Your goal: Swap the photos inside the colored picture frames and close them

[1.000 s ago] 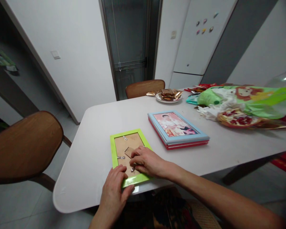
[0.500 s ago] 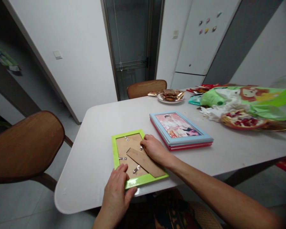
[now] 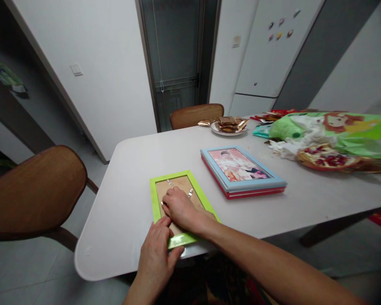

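Note:
A lime-green picture frame [image 3: 199,192] lies face down near the table's front edge, its brown backing board [image 3: 180,183] showing. My left hand [image 3: 157,248] grips the frame's near left corner, thumb at the front edge and fingers over the left rim. Curled over the backing, my right hand [image 3: 180,207] has its fingertips pinched at the metal clip [image 3: 162,203] by the left rim. Two other metal clips show, a far clip [image 3: 169,182] and a right clip [image 3: 191,193]. The right hand and forearm hide most of the stand leg and the nearest clip.
To the right, light blue and red frames are stacked, a blue one [image 3: 241,186] with a pink picture on top. Farther back are a plate [image 3: 230,134] of wrapped snacks, a green bag [image 3: 352,131] and an opened pomegranate [image 3: 330,159]. Wooden chairs [image 3: 34,190] stand around the white table [image 3: 120,203].
My right hand has moved left across the backing, from the right-side clip to the left-side one, uncovering the right clip. My left hand stays on the frame's corner.

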